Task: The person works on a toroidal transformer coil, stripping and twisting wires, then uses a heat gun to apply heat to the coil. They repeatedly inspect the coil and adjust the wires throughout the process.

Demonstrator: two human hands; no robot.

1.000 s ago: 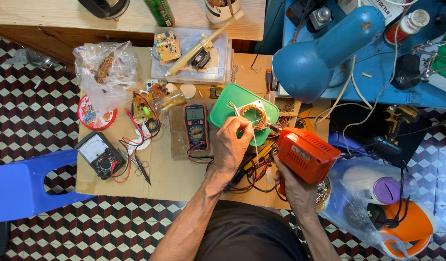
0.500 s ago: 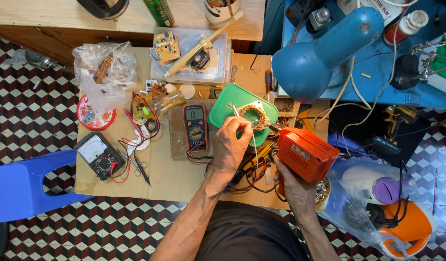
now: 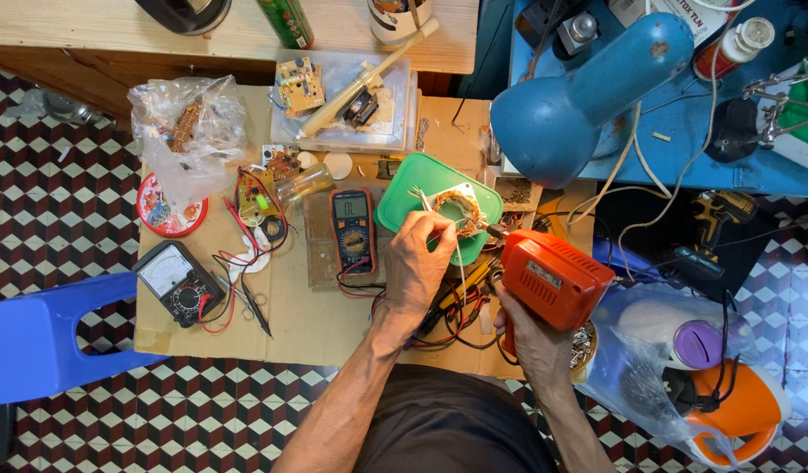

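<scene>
Floor: checkered tile in dark red, black and white, seen from above.
Work surface: a low board covered with brown cardboard, cluttered with electronic parts.
Left hand: resting over the edge of the green plastic lid; fingers curled together, fingertips pinching thin wire leads at the coil.
Coil: a ring wound with copper-coloured wire, on a small white piece atop the green plastic lid, just beyond the left fingertips; pale wire ends stick up from it toward the upper left.
Right hand: fingers wrapped tight around the grip of the orange soldering gun.
Soldering gun position: body tilted, its front end pointing toward the coil; whether the tip touches the winding cannot be told.
Digital multimeter: dark case with orange trim, lying flat just left of the left hand.
Analog meter: black case with white dial, near the left edge of the cardboard, red and black leads trailing from it.
Blue desk lamp: shade above and to the right of the coil.
Clear plastic box: at the far edge, holding circuit boards.
Plastic bag, right: beside the right hand, holding a purple-capped item and an orange appliance.
Blue plastic stool: at the lower left, on the floor.
</scene>
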